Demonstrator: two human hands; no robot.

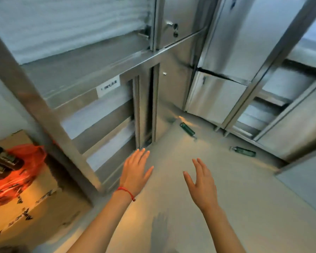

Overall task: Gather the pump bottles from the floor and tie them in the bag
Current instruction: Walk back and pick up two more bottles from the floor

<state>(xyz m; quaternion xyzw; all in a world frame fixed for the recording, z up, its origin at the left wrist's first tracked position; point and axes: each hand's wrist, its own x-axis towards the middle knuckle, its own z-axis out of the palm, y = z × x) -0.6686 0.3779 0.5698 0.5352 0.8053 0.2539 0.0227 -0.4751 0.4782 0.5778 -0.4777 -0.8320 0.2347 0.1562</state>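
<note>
Shelving [66, 99] of steel is filling the left, cabinets [217, 95] standing behind. Cardboard box [35, 194] is sitting lower left, carrying the red bag [16, 170]. Left hand [135, 172] and right hand [202, 185] are hovering spread wide, holding nothing. Two green bottles [188, 130] [243, 151] are lying on the floor [226, 207], well apart from the bag.

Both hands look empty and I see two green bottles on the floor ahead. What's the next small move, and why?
Probably step forward and reach the right hand toward the nearer green bottle. Both it and the left hand are open and empty, and that bottle lies on its side on the floor, closer than the farther bottle.
</note>
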